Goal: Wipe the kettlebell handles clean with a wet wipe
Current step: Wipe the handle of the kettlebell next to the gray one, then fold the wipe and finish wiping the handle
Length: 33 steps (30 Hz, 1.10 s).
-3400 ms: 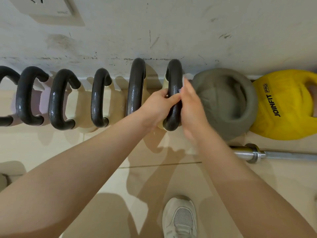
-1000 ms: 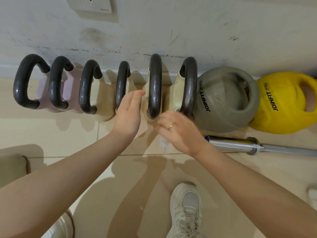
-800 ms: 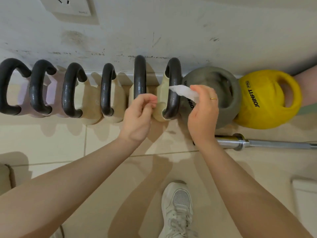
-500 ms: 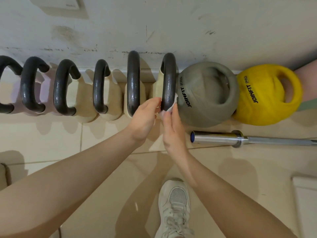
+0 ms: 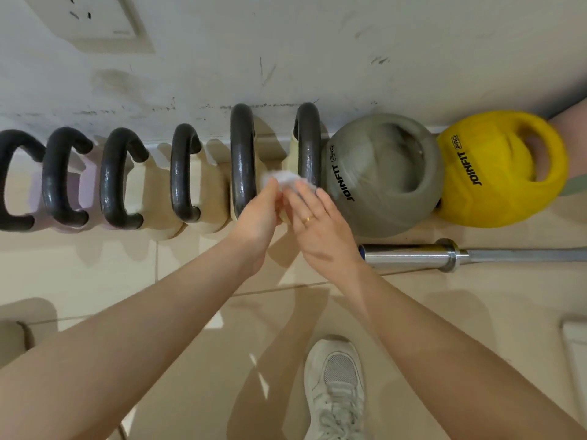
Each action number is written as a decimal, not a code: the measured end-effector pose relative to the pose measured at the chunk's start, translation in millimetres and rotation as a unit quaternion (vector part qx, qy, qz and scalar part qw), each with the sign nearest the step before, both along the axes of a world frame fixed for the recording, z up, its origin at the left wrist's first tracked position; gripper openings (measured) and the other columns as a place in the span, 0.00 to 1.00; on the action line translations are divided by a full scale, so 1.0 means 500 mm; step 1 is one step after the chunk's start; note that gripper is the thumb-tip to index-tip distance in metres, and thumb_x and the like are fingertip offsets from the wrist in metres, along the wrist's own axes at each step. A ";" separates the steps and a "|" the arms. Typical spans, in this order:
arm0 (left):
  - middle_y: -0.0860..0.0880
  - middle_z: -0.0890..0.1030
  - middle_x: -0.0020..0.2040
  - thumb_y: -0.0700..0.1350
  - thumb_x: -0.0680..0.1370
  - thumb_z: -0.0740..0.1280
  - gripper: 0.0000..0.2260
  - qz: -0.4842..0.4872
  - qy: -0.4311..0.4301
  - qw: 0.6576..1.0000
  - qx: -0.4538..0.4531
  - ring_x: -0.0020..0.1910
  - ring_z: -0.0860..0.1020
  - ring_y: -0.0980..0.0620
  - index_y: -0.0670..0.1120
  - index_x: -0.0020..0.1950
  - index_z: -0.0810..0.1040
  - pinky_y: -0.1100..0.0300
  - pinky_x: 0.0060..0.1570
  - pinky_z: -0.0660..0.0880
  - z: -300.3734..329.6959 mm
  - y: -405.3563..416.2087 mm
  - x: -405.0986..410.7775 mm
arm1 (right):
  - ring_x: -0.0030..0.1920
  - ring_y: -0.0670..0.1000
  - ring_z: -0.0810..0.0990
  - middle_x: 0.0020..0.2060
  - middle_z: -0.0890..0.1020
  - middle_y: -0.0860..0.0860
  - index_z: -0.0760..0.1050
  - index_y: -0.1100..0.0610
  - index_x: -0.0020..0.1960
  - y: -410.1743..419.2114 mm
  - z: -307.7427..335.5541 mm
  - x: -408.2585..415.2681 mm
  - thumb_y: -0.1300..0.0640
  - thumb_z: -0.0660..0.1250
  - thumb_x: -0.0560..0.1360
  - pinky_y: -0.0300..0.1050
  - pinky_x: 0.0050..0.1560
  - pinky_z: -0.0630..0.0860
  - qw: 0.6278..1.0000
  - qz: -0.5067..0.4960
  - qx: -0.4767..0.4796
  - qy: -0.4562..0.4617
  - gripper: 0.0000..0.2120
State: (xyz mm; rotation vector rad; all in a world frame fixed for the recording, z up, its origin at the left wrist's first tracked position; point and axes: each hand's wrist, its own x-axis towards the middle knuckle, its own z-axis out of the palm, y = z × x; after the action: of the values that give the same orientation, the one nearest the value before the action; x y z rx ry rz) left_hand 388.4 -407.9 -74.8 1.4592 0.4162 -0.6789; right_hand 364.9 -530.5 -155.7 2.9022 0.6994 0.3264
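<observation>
**Wipe held between both hands, over the kettlebell row**

You stand on pale beige floor tiles [image 5: 95, 271] facing a scuffed white wall [image 5: 317, 42] with a socket plate [image 5: 92, 17] at upper left. Kettlebells with dark handles line the wall's foot; the two tallest handles [image 5: 243, 157] [image 5: 308, 144] flank your hands. Your left hand [image 5: 257, 217] and right hand [image 5: 317, 220] meet, fingers pinched together on a crumpled white wipe [image 5: 282, 179] in the gap between those two handles. A ring shows on your right hand. Right of the row sit a grey ball [image 5: 381, 198] and a yellow ball [image 5: 495, 192], each printed "JOINFIT PRO". A steel bar [image 5: 413, 252] lies on the tiles below them. Your white shoe [image 5: 333, 385] is at the bottom.
</observation>
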 end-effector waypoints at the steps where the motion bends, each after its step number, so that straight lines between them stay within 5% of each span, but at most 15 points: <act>1: 0.50 0.79 0.60 0.55 0.81 0.49 0.21 -0.016 0.006 1.000 0.013 0.63 0.74 0.54 0.48 0.61 0.77 0.57 0.68 0.64 -0.003 0.000 -0.002 | 0.72 0.55 0.64 0.67 0.73 0.55 0.73 0.62 0.64 -0.019 -0.007 -0.006 0.62 0.50 0.75 0.53 0.73 0.47 0.996 0.042 -0.078 -0.019 0.21; 3: 0.51 0.75 0.67 0.57 0.81 0.50 0.22 -0.032 0.027 0.999 0.034 0.69 0.68 0.53 0.49 0.66 0.74 0.58 0.69 0.59 -0.006 0.000 -0.003 | 0.72 0.52 0.64 0.67 0.74 0.51 0.73 0.56 0.65 -0.054 0.000 -0.003 0.57 0.52 0.75 0.53 0.73 0.47 0.974 0.115 -0.193 -0.027 0.21; 6: 0.50 0.70 0.71 0.57 0.80 0.51 0.22 -0.022 0.039 0.998 0.037 0.71 0.65 0.53 0.49 0.68 0.71 0.58 0.70 0.57 -0.001 0.000 0.004 | 0.71 0.50 0.66 0.68 0.73 0.49 0.74 0.53 0.64 -0.084 0.019 0.024 0.53 0.61 0.73 0.50 0.72 0.51 0.959 0.186 -0.211 -0.015 0.19; 12: 0.51 0.73 0.63 0.57 0.80 0.53 0.17 -0.029 0.034 0.997 0.064 0.62 0.69 0.54 0.51 0.62 0.73 0.58 0.63 0.60 0.012 0.000 0.000 | 0.73 0.51 0.63 0.69 0.72 0.50 0.70 0.56 0.68 -0.089 0.008 0.022 0.55 0.53 0.77 0.55 0.73 0.41 0.942 0.193 -0.273 -0.025 0.21; 16: 0.57 0.75 0.45 0.50 0.79 0.56 0.09 0.008 -0.059 0.991 0.123 0.44 0.72 0.59 0.52 0.49 0.76 0.62 0.48 0.67 0.030 -0.020 -0.011 | 0.52 0.52 0.80 0.45 0.84 0.51 0.80 0.57 0.47 -0.078 0.028 -0.011 0.64 0.59 0.73 0.47 0.68 0.64 0.981 0.191 -0.038 0.019 0.11; 18: 0.53 0.78 0.43 0.44 0.78 0.58 0.09 0.008 -0.096 0.988 0.124 0.44 0.75 0.55 0.50 0.47 0.78 0.61 0.48 0.71 0.038 -0.041 -0.010 | 0.53 0.51 0.78 0.50 0.83 0.51 0.78 0.57 0.52 -0.079 0.066 -0.042 0.68 0.55 0.70 0.44 0.54 0.76 0.982 0.054 0.158 0.088 0.18; 20: 0.49 0.78 0.40 0.40 0.77 0.57 0.11 -0.026 -0.071 0.992 0.103 0.40 0.76 0.51 0.46 0.44 0.79 0.59 0.43 0.72 0.050 -0.078 -0.013 | 0.53 0.45 0.74 0.55 0.79 0.50 0.74 0.56 0.60 -0.102 0.097 -0.072 0.68 0.52 0.74 0.36 0.48 0.74 0.921 -0.132 0.338 0.140 0.20; 22: 0.48 0.77 0.39 0.38 0.78 0.56 0.12 -0.091 -0.054 0.992 0.070 0.37 0.76 0.51 0.45 0.43 0.78 0.62 0.36 0.70 0.061 -0.132 -0.024 | 0.47 0.37 0.73 0.51 0.78 0.44 0.71 0.54 0.59 -0.130 0.141 -0.088 0.64 0.55 0.78 0.28 0.46 0.68 0.801 -0.277 0.512 0.140 0.13; 25: 0.48 0.79 0.44 0.42 0.80 0.58 0.10 -0.177 -0.034 0.984 0.000 0.42 0.79 0.51 0.45 0.52 0.79 0.67 0.37 0.73 0.078 -0.221 -0.050 | 0.42 0.35 0.74 0.42 0.76 0.40 0.68 0.48 0.47 -0.189 0.204 -0.112 0.67 0.61 0.76 0.28 0.43 0.69 0.679 -0.335 0.653 0.033 0.13; 28: 0.48 0.83 0.52 0.49 0.81 0.55 0.15 -0.250 0.032 0.962 -0.102 0.51 0.82 0.50 0.46 0.57 0.78 0.62 0.47 0.76 0.101 -0.307 -0.064 | 0.42 0.42 0.77 0.39 0.80 0.44 0.74 0.47 0.42 -0.256 0.256 -0.151 0.62 0.66 0.74 0.34 0.44 0.74 0.637 -0.351 0.686 0.000 0.10; 30: 0.51 0.85 0.48 0.51 0.82 0.53 0.17 -0.289 0.064 0.942 -0.158 0.47 0.82 0.54 0.47 0.55 0.79 0.61 0.50 0.76 0.126 -0.369 -0.075 | 0.47 0.46 0.79 0.42 0.82 0.46 0.80 0.49 0.42 -0.312 0.283 -0.180 0.58 0.69 0.71 0.41 0.49 0.75 0.629 -0.371 0.683 -0.031 0.04; 33: 0.52 0.83 0.42 0.49 0.82 0.54 0.15 -0.353 0.052 0.917 -0.176 0.41 0.80 0.56 0.47 0.54 0.78 0.62 0.46 0.74 0.163 -0.476 -0.100 | 0.53 0.35 0.75 0.53 0.77 0.49 0.82 0.50 0.41 -0.401 0.325 -0.241 0.59 0.73 0.69 0.31 0.54 0.70 0.615 -0.396 0.677 -0.076 0.04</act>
State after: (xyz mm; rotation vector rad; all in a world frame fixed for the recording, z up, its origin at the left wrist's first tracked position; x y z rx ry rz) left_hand 338.6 -645.8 6.8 1.2111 -0.1776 -1.3383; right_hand 244.6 -730.8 6.8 3.7296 -1.6402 1.3934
